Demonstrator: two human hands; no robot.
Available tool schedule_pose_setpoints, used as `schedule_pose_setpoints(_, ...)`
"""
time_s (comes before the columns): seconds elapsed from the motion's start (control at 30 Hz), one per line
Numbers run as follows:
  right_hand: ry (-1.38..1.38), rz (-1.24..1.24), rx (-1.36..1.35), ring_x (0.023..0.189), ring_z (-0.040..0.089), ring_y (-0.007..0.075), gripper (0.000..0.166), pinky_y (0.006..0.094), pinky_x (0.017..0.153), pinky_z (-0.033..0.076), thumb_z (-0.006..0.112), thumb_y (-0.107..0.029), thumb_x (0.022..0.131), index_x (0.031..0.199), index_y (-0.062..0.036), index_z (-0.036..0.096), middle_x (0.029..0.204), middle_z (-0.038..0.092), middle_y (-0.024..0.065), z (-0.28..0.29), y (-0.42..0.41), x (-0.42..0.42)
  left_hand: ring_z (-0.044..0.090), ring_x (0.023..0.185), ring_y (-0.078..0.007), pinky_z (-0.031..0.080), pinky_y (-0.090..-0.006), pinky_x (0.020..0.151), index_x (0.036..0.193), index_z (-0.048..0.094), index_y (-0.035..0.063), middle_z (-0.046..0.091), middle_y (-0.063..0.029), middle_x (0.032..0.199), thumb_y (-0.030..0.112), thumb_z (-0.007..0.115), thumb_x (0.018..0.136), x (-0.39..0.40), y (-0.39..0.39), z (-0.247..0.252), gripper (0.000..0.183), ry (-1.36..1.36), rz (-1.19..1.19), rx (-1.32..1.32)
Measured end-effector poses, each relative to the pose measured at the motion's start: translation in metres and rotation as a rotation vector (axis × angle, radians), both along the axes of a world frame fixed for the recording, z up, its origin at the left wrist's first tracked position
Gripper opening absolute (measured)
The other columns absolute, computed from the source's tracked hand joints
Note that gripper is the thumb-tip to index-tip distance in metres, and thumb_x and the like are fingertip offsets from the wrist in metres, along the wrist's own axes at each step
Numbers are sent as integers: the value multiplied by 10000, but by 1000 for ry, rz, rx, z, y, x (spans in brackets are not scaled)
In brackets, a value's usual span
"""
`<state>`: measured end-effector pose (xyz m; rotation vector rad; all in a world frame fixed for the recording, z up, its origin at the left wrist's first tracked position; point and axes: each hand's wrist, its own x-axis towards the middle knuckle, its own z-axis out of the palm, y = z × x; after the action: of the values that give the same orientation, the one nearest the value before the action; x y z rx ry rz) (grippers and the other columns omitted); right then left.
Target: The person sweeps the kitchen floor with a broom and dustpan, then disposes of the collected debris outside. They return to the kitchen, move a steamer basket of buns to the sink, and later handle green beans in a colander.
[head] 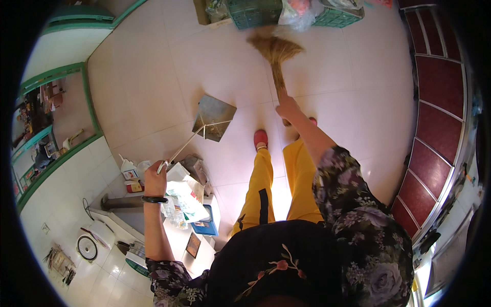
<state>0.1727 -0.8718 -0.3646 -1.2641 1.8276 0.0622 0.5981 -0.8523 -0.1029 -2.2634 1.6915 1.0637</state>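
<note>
My right hand (288, 106) is closed around the handle of a straw broom (277, 57). The broom's fanned bristles point away from me, close to the crates at the far side, and look a little blurred. My left hand (155, 178) grips the end of a pale cord (187, 144). That cord splits into strands tied to a dark metal dustpan (215, 115), which sits left of my feet. Some small debris seems to lie in the pan. A dark bangle (154, 199) circles my left wrist.
Green plastic crates (255, 13) with plastic bags (301, 15) stand at the far side. Dark red cabinets (439, 86) line the right. Cartons and bags (188, 199) crowd the left, near a rice cooker (92, 241). A green-framed doorway (90, 99) opens at left. My red shoe (261, 139) rests on the tiles.
</note>
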Motion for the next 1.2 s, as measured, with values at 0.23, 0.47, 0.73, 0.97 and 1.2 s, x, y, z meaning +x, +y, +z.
schedule_pose_setpoints(0.23, 21, 33, -68, 941, 572, 401, 672, 455, 794, 481, 558, -161, 726, 1314, 49, 311, 1008, 584, 266, 34, -24, -47, 554, 568, -189, 437, -315, 562, 955, 654, 36, 588, -136, 637, 109, 517, 831, 38, 0, -13, 198, 96, 25, 12)
schedule_pose_setpoints(0.47, -28, -3, 41, 907, 578, 421, 712, 472, 785, 485, 577, -158, 717, 1341, -38, 256, 948, 585, 290, -26, -21, 27, 452, 503, -79, 384, -250, 489, 937, 665, 25, 530, -38, 594, 84, 452, 816, 48, -7, -27, 252, 118, -47, -25)
schedule_pose_setpoints(0.73, -93, 336, -34, 905, 583, 404, 629, 433, 805, 477, 573, -171, 716, 1272, 24, 351, 947, 599, 269, 78, 9, 2, 640, 877, -211, 466, -292, 784, 1022, 623, -1, 662, -174, 892, 50, 530, 817, 48, 43, -25, 232, 191, 62, 73)
schedule_pose_setpoints(0.97, -80, 419, -86, 900, 622, 316, 348, 440, 730, 502, 530, -194, 808, 1147, -113, 525, 954, 638, 166, 23, -108, 114, 643, 802, -178, 482, -288, 713, 1005, 646, -1, 668, -167, 873, -13, 466, 800, 26, 107, 17, 273, 78, 199, 28)
schedule_pose_setpoints(1.2, 32, 710, -67, 897, 616, 302, 411, 437, 742, 494, 455, -149, 841, 1249, -190, 429, 962, 630, 125, -32, -30, 97, 466, 529, -82, 374, -241, 497, 970, 656, -17, 513, -22, 577, 52, 459, 831, 22, 160, 25, 251, 162, 565, 29)
